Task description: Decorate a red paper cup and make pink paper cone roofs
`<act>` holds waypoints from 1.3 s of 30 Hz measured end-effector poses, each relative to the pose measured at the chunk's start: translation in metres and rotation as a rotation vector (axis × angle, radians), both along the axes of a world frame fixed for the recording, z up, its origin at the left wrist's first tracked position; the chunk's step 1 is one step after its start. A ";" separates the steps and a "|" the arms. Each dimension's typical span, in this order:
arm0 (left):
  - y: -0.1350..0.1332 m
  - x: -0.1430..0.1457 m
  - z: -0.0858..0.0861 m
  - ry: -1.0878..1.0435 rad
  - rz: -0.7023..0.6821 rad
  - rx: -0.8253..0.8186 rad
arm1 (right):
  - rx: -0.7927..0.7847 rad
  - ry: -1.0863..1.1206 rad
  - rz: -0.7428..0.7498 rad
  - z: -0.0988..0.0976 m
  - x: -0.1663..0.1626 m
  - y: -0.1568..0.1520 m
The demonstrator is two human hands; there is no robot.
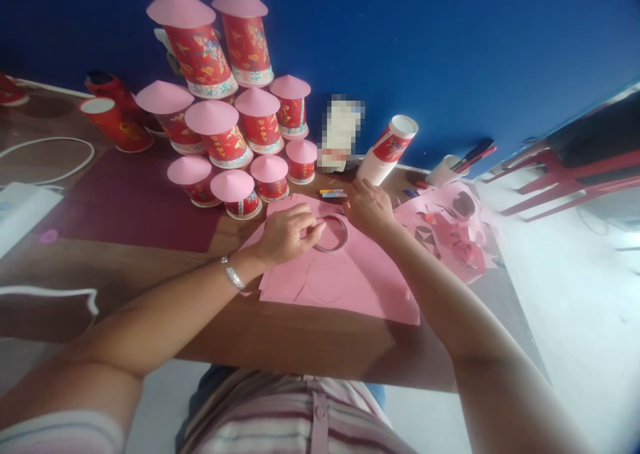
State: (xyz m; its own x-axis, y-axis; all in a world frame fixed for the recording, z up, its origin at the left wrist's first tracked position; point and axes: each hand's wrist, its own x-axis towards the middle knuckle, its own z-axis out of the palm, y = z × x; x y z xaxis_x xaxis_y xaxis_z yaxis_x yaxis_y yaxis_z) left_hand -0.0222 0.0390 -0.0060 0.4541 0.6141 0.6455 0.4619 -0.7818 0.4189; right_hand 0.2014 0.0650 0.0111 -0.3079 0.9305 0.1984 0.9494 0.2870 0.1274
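My left hand (293,233) is closed at the left edge of a thin round ring (345,234), its thumb and fingertips pinched there. The ring lies on pink paper sheets (370,277), which bear faint drawn circles. My right hand (371,206) is over the sheets' upper edge, fingers curled down; what they hold, if anything, is hidden. Just left of its fingertips are slim yellow and blue pen-like sticks (331,193). Behind that hand leans a white cup stack (377,167) with a red printed cup (390,146) at its top.
Several red paper-cup towers with pink cone roofs (217,131) stand at the back left. Pink paper scraps (450,231) and a pen cup (445,171) are on the right. A maroon sheet (145,201) lies left; a red stool (575,174) stands beyond the table (300,347).
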 end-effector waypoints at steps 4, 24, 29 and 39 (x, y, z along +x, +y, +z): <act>0.002 -0.001 0.001 -0.029 -0.001 -0.034 | -0.041 0.009 -0.032 0.002 -0.005 0.005; 0.011 -0.003 -0.002 -0.196 -0.041 -0.087 | -0.015 -0.056 0.224 0.006 0.006 0.008; 0.012 -0.005 -0.007 -0.241 -0.019 -0.101 | 0.179 0.091 0.277 0.016 0.014 -0.014; 0.007 -0.002 -0.002 -0.187 -0.153 -0.096 | 0.057 0.542 0.393 0.027 0.016 -0.066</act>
